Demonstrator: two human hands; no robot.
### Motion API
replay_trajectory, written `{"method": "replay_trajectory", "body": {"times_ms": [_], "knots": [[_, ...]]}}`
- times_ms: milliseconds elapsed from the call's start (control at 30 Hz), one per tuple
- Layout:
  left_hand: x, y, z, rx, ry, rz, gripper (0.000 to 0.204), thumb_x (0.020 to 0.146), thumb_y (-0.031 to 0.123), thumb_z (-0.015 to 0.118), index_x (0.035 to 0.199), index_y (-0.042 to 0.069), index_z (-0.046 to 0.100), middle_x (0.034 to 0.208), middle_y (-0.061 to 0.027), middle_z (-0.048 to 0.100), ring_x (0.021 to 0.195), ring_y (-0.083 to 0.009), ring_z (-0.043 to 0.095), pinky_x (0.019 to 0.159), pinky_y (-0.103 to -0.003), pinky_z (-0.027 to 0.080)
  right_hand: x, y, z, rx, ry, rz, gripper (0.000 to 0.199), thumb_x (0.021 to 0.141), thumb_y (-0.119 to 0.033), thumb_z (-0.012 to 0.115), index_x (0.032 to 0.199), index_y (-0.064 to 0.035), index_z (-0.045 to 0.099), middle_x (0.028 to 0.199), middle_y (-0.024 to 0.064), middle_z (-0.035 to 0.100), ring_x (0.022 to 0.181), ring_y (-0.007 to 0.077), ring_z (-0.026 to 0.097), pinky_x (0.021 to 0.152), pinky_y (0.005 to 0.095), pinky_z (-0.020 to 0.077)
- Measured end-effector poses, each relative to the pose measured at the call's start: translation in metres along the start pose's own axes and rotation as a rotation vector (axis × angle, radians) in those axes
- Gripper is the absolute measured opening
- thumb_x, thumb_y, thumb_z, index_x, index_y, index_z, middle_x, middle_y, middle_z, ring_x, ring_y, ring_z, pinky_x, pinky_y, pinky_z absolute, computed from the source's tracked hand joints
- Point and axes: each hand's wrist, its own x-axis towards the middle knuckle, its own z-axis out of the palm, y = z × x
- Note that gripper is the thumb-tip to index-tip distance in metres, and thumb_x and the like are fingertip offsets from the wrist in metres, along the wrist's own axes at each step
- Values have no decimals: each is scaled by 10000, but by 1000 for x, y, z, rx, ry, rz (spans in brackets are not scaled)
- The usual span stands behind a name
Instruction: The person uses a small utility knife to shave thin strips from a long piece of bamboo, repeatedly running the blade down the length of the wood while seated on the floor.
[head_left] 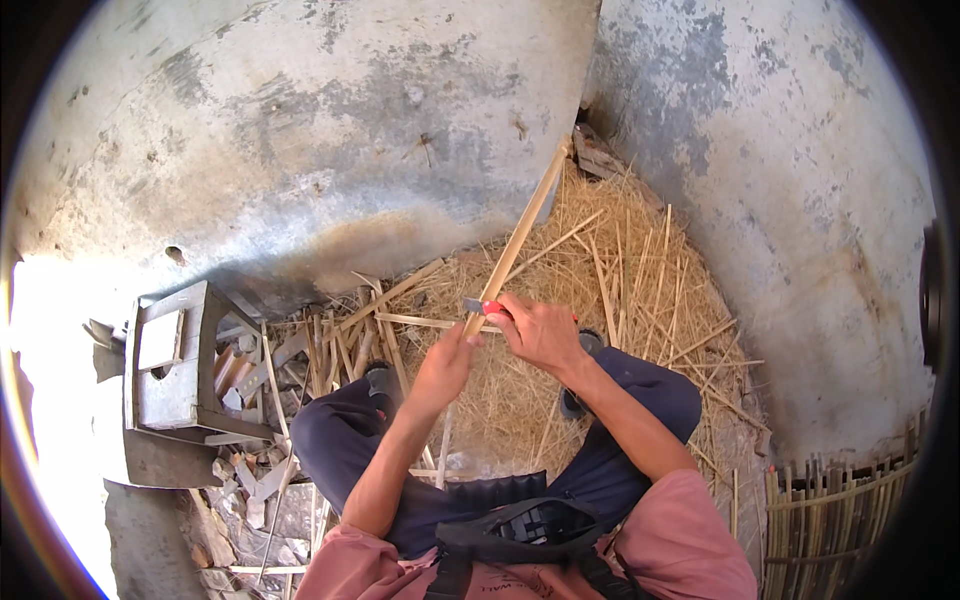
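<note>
My left hand (446,370) is closed around the near end of a long, pale split-bamboo strip (525,222). From there the strip slants up and away to the right, its far end near the corner of the walls. My right hand (541,338) grips the red handle of a knife (476,305). The short grey blade lies across the strip, just beyond my left fingers. Most of the handle is hidden inside my right palm. Both hands are close together above my crossed legs.
Straw-like shavings and loose strips (640,270) cover the floor ahead and to the right. A worn wooden stool-like frame (172,375) lies on the left among rubble and wood scraps. Plastered walls (400,110) meet in a corner ahead. A slatted bamboo basket (835,520) stands at the lower right.
</note>
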Motion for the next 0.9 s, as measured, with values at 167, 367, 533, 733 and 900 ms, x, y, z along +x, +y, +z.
{"method": "replay_trajectory", "body": {"times_ms": [167, 367, 533, 733, 900], "knots": [[2, 9, -6, -393, -167, -281, 263, 1140, 243, 496, 1082, 13, 610, 738, -5, 542, 601, -125, 529, 569, -357, 459, 2, -4, -6, 51, -27, 36, 306, 1067, -382, 586, 1048, -90, 674, 743, 97, 706, 588, 302, 696, 497, 432, 513], [-3, 4, 7, 343, 123, 172, 179, 1109, 187, 521, 1124, 13, 560, 687, -165, 625, 606, -352, 660, 573, -466, 483, -1, 1, 0, 1, -26, 12, 306, 1069, -392, 585, 1050, -95, 653, 739, 91, 699, 596, 302, 695, 494, 431, 512], [-8, 17, 10, 581, 192, 150, 127, 1084, 133, 526, 1131, 15, 521, 734, -281, 648, 738, -515, 655, 641, -602, 481, -1, -1, 1, -13, 5, -7, 320, 1069, -409, 585, 1043, -94, 639, 741, 90, 691, 613, 310, 696, 499, 430, 513], [-8, 16, 10, 632, 206, 134, 128, 1084, 131, 528, 1136, 14, 513, 735, -284, 652, 738, -518, 659, 636, -610, 478, 0, -1, -1, 67, -43, 40, 348, 1065, -423, 591, 1073, -85, 675, 726, 104, 690, 621, 323, 691, 533, 438, 514], [-6, -6, 9, 287, 137, 142, 167, 1101, 137, 519, 1111, -9, 599, 697, -158, 610, 650, -323, 639, 616, -444, 479, 4, 5, -8, 400, -292, 241, 425, 1069, -455, 586, 1108, -60, 740, 679, 121, 667, 576, 313, 641, 565, 427, 463]]}}
